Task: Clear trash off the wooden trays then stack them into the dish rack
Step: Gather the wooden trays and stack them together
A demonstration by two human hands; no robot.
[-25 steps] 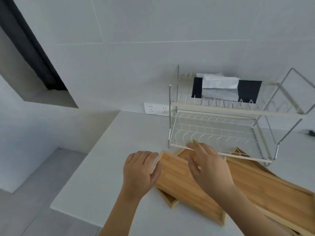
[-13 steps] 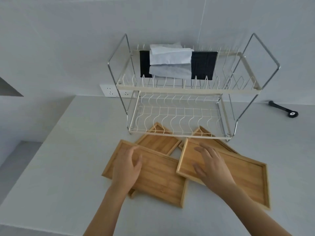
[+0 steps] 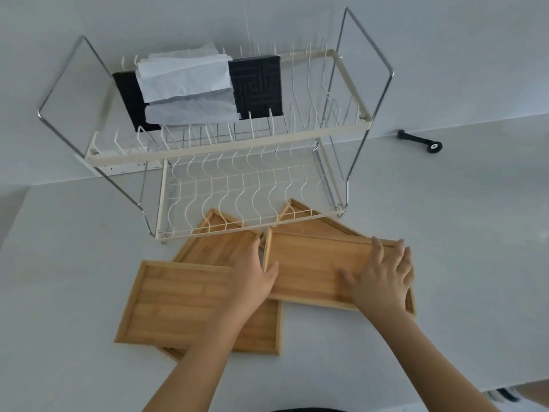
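Several shallow wooden trays lie overlapping on the white counter in front of a two-tier wire dish rack (image 3: 225,144). The right tray (image 3: 312,269) rests on top of the others. My left hand (image 3: 252,281) grips its left end, thumb on the inner face. My right hand (image 3: 383,275) lies over its right end, fingers spread across the far rim. The left tray (image 3: 184,304) sits free beside my left forearm. Two more trays (image 3: 219,245) (image 3: 309,218) poke partly under the rack's lower tier. I see no trash on any tray.
A black tissue box (image 3: 255,87) with white tissue (image 3: 184,81) sits on the rack's upper tier. A wall socket (image 3: 130,169) shows behind the rack's left leg. A small black tool (image 3: 421,142) lies at the back right. The counter (image 3: 74,263) ends at the left and near sides.
The view has swung onto the rack. My left hand left the left tray for the right tray's left end. My right hand slid to that tray's right end.
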